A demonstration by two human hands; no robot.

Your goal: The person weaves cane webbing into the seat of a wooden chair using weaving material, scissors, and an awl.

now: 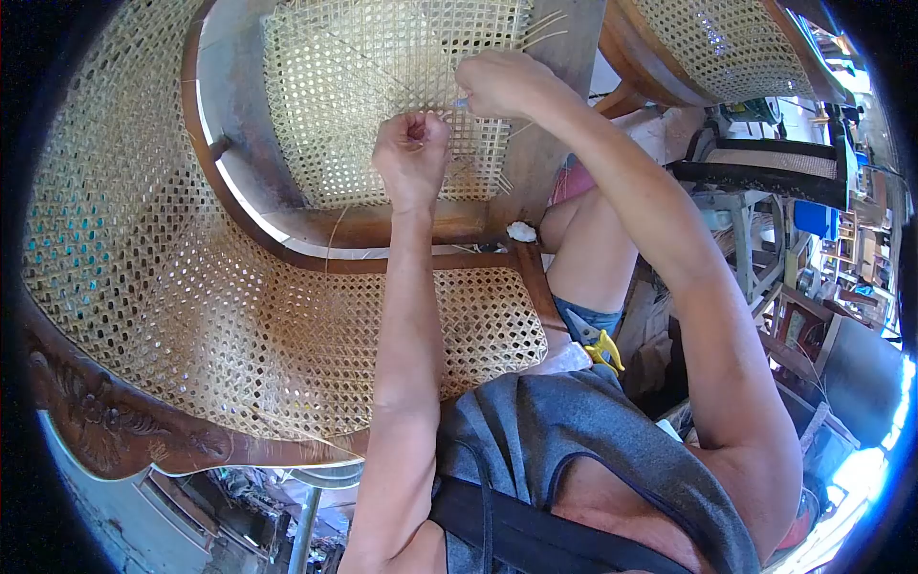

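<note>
A woven cane panel (335, 105) in a wooden frame (535, 158) lies under both hands. My left hand (411, 158) is closed, its fingers curled and pinched over the middle of the weave; what it holds, if anything, is too small to make out. Up and to its right, my right hand (507, 84) is closed above the cane, with a small bit of blue showing at its fingertips. Thin strands run across the panel near the hands. Loose cane ends (545, 27) stick out past the panel's right edge.
Below the panel curves a larger cane-woven seat (287, 335) with a carved wooden rim (115, 421). Yellow-handled shears (604, 350) lie by my leg. A white wad (521, 231) rests on the frame corner. Another cane-backed chair (712, 48) and a black-framed chair (765, 177) stand right.
</note>
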